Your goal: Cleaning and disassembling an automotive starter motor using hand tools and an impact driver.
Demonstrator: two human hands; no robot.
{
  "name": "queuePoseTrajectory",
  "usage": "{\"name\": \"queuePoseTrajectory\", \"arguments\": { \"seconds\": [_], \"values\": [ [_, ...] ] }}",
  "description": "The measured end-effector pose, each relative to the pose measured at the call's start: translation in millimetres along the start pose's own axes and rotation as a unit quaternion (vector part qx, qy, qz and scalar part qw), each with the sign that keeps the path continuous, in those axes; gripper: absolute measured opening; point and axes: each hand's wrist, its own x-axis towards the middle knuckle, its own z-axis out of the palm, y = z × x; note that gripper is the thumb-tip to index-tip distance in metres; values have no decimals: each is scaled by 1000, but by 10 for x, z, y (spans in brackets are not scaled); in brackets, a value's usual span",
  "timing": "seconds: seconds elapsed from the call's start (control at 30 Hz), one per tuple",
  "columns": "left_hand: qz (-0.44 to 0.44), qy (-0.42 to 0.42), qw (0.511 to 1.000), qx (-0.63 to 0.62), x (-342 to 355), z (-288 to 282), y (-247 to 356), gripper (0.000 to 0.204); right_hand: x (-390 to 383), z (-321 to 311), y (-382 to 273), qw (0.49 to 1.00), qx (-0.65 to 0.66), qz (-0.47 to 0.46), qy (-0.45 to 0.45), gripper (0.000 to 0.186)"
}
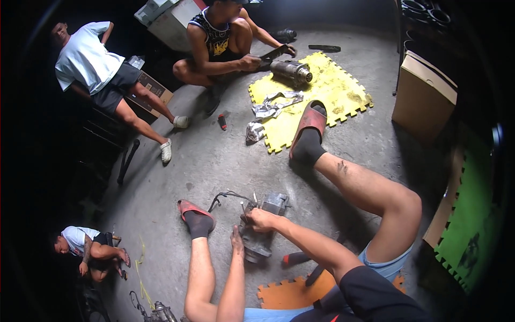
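Note:
On the concrete floor between my feet lies a grey metal machine part (256,241), shaped like a motor body. A boxy metal section (276,203) sits at its far end, and a black cable (228,193) curls off to the left. My right hand (261,220) is closed at the top of the part. A thin pale rod (243,207) stands up beside its fingers; what they grip is hidden. Along the left side of the part, my left hand (236,241) rests with its fingers stretched out, holding nothing that shows.
A squatting person (217,48) handles a dark piece beside a yellow foam mat (322,80) bearing a metal cylinder (291,73). Another person (96,64) stands at left; a third (88,244) crouches lower left. A red-black tool (222,122) and a cardboard box (424,96) stand around.

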Motion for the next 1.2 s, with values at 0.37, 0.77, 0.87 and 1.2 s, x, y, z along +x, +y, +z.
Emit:
{"name": "queuePoseTrajectory", "arguments": {
  "seconds": [0.37,0.77,0.87,1.2],
  "values": [
    [-2,-46,999,3,-18,-17,27,68,36,11,84,999,12,-35,3,26],
    [-29,-66,997,-2,3,74,-27,84,-77,-94,85,1000,4,-7,-18,29],
    [-12,-14,1000,-17,80,-148,-89,82,57,-27,-55,999,9,-43,-5,30],
    [-28,4,999,44,-96,-13,33,79,-104,55,60,999,2,-39,19,38]
  ]
}}
